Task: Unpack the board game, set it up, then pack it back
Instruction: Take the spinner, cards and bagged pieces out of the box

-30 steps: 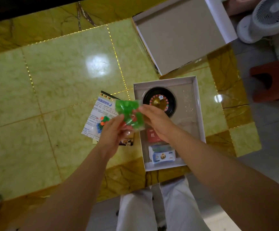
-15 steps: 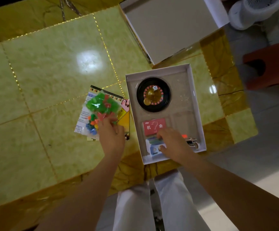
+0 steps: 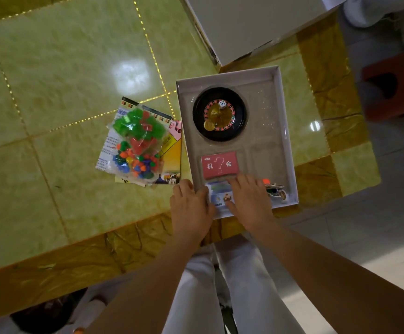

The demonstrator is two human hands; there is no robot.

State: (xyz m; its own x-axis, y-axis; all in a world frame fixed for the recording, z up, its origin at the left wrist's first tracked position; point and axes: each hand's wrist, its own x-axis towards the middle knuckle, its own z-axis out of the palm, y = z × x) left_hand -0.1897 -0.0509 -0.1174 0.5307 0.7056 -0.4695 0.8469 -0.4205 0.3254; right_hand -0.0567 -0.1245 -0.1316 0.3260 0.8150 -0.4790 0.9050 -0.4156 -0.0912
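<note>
The open white game box [image 3: 283, 141] lies at the table's near right edge. It holds a black roulette wheel [image 3: 220, 114] with a white die [image 3: 222, 103] on it, a red card deck [image 3: 219, 165] and a blue card pack [image 3: 220, 197] in the nearest compartment. My left hand [image 3: 190, 209] reaches over the box's left rim and its fingertips touch the pack's left end. My right hand [image 3: 250, 201] covers the pack's right end, thumb and fingers around it. Left of the box, a bag of green and red houses [image 3: 137, 126] and a bag of coloured pawns [image 3: 133, 163] lie on the folded board [image 3: 172, 153].
The box lid [image 3: 256, 25] lies upside down at the table's far right. Small card figures [image 3: 277, 190] sit in the box's near right corner. A red stool [image 3: 396, 85] stands on the floor to the right. The green tiled table [image 3: 63, 68] stretches left.
My left hand set the bag of houses down on the board, let go and moved right to the box. My right hand stayed on the blue card pack.
</note>
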